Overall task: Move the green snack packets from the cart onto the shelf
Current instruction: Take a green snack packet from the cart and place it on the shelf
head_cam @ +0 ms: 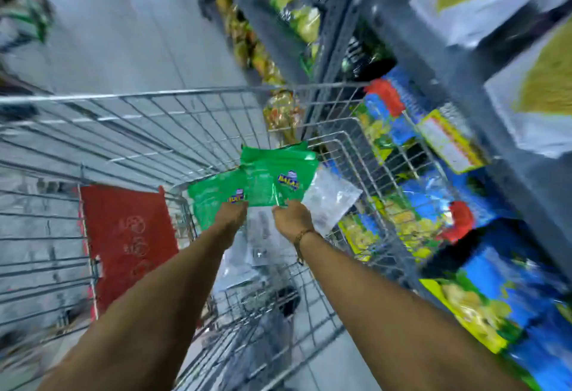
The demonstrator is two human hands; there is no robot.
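Note:
Both my arms reach down into a wire cart (130, 96). My left hand (231, 214) grips the lower edge of a green snack packet (210, 197). My right hand (291, 218), with a bracelet at the wrist, pinches the bottom of another green snack packet (278, 174) that overlaps the first. The two packets are lifted above the cart's inside. The grey metal shelf (483, 90) rises at the right. The whole view is blurred by motion.
A clear plastic bag (328, 197) lies under the packets in the cart. A red flap (127, 235) hangs on the cart's left side. Blue and yellow snack bags (483, 304) fill the lower shelf, more bags sit above. Grey aisle floor (123, 25) stretches ahead.

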